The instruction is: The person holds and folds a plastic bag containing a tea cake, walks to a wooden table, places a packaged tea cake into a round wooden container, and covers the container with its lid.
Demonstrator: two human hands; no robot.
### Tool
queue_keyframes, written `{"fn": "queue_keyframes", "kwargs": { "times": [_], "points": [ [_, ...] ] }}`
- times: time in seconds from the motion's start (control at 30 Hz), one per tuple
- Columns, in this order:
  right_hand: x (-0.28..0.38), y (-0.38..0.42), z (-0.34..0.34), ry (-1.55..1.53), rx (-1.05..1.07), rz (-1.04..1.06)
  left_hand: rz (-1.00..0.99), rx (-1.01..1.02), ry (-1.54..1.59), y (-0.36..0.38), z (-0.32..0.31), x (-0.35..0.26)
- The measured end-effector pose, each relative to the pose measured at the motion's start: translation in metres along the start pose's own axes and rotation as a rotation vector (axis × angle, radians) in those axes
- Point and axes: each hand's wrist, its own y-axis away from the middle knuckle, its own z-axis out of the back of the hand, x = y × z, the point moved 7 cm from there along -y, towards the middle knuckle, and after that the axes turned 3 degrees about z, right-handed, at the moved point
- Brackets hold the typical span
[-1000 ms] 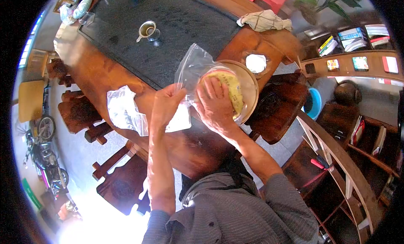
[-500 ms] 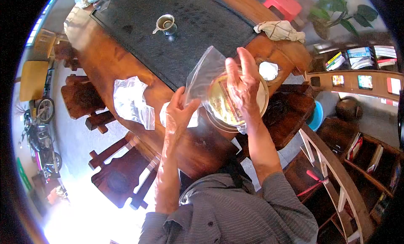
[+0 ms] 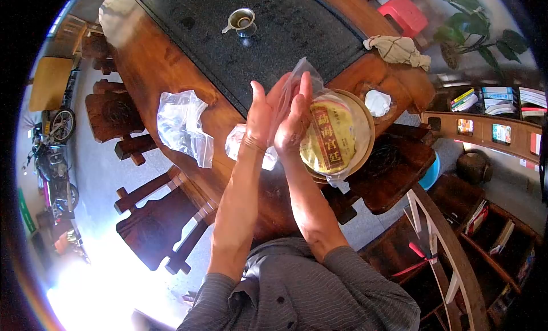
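A round cake in a yellow wrapper with red and gold lettering (image 3: 332, 138) lies inside a clear plastic bag. It rests on a round, tan tray or lid (image 3: 368, 125). The bag's loose upper part (image 3: 297, 74) stands up between my hands. My left hand (image 3: 261, 117) has its thumb raised and its fingers stretched out behind the plastic. My right hand (image 3: 292, 122) faces it from the cake's left side, fingers pointing up. Both hold the film between their palms, which partly hides the fingers.
Crumpled clear bags (image 3: 182, 125) and white crumpled paper or plastic (image 3: 235, 141) lie on the wooden table (image 3: 188, 74). A strainer on a small stand (image 3: 242, 23) is on the black tea tray (image 3: 188, 23). A tied cloth bundle (image 3: 399, 50) and another white wad (image 3: 377, 103) are to the right.
My right hand has moved left off the wrapped cake to meet my left hand at the bag's loose part. The lettering now shows. The whole view has shifted slightly.
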Motion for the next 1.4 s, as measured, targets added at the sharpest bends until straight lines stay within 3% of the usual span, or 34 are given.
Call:
{"fn": "queue_keyframes", "kwargs": {
  "times": [0.1, 0.2, 0.3, 0.4, 0.43, 0.53, 0.57, 0.67, 0.7, 0.93, 1.03, 1.33, 1.4],
  "points": [
    [0.003, -0.003, -0.004, -0.018, -0.003, -0.035, 0.347, 0.024, 1.764, 0.002, -0.012, 0.004],
    [0.009, -0.003, -0.001, -0.029, -0.016, -0.067, 0.363, 0.010, 1.827, 0.002, -0.007, -0.004],
    [0.020, -0.004, 0.014, -0.015, -0.039, -0.118, 0.362, 0.021, 1.766, 0.003, -0.007, -0.002],
    [0.031, -0.011, 0.033, 0.028, -0.049, -0.202, 0.352, -0.019, 1.432, 0.010, 0.006, 0.006],
    [0.033, -0.014, 0.039, 0.051, -0.046, -0.223, 0.430, -0.133, 1.295, 0.021, 0.015, 0.011],
    [0.035, -0.024, 0.047, 0.165, -0.002, -0.259, 0.380, -0.232, 0.698, 0.024, 0.035, 0.004],
    [0.035, -0.030, 0.049, 0.205, 0.016, -0.264, 0.364, -0.386, 0.648, 0.022, 0.043, -0.001],
    [0.052, -0.061, 0.051, 0.489, 0.097, -0.001, 0.385, -0.268, 0.372, 0.008, 0.054, -0.010],
    [0.058, -0.074, 0.048, 0.515, 0.139, 0.141, 0.390, -0.268, 0.342, 0.003, 0.052, -0.007],
    [0.004, -0.123, 0.028, 0.515, 0.742, -0.324, 0.499, -0.251, 0.268, -0.016, 0.041, 0.010],
    [-0.009, -0.119, 0.030, 0.435, 0.734, -0.435, 0.458, -0.275, 0.310, -0.016, 0.037, 0.019],
    [-0.008, -0.110, 0.031, 0.054, 0.751, -0.429, 0.404, -0.230, 0.474, -0.033, 0.036, 0.018],
    [0.000, -0.114, 0.031, 0.209, 0.736, -0.376, 0.414, -0.216, 0.499, -0.036, 0.036, 0.016]
  ]
}}
